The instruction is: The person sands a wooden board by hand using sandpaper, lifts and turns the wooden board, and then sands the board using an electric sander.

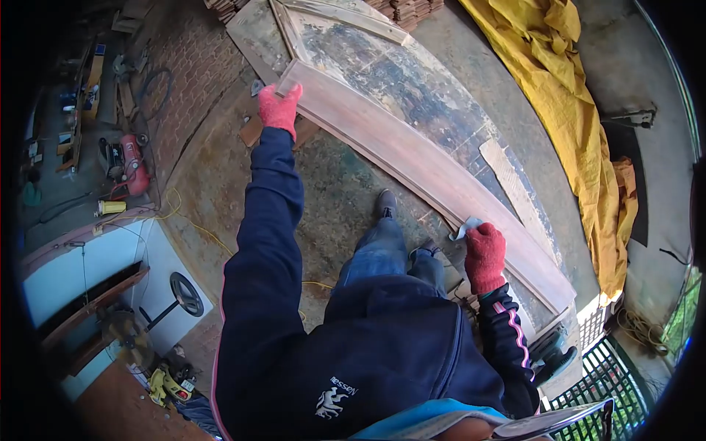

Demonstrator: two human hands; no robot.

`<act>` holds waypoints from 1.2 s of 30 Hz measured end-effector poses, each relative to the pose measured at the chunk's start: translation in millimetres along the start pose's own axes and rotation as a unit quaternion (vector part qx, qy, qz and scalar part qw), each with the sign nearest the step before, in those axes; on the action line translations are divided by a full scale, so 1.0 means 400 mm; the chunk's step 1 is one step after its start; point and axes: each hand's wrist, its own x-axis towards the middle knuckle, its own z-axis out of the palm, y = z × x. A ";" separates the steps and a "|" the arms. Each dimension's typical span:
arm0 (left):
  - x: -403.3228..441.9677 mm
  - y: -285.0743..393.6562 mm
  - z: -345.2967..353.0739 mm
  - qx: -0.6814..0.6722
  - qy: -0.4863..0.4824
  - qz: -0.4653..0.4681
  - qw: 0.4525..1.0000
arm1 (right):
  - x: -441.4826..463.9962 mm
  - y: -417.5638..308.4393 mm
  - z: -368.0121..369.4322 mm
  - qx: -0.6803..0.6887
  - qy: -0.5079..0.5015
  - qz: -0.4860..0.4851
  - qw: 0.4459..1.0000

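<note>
A long, pale reddish wooden board [397,158] lies across a paint-stained worktable [375,66], running from upper left to lower right. At its far left end my left hand [279,110], in a pink-red knit glove, is closed over the board's edge. My right hand [485,257], gloved the same way, makes a fist at the board's near edge, toward its right end. A folded whitish-grey sheet [465,228] sticks out of that fist; whether it is sandpaper or cloth I cannot tell.
A narrow wood strip [515,192] lies on the table behind the board. Behind the table hangs a yellow tarp [548,95]. A power tool [553,356] sits near the board's right end. At left are a red compressor [134,165] and a yellow cord [198,229] on the floor.
</note>
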 end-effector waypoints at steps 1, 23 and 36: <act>-0.002 0.004 0.000 -0.017 -0.009 -0.001 1.000 | 0.044 -0.039 0.014 0.010 0.000 -0.013 1.000; -0.069 0.140 0.045 0.047 0.010 0.052 0.998 | 0.426 -0.315 0.148 0.059 -0.092 0.012 0.994; -0.019 0.110 0.051 0.145 -0.074 0.091 0.983 | -0.216 0.268 -0.070 0.023 0.037 0.018 0.999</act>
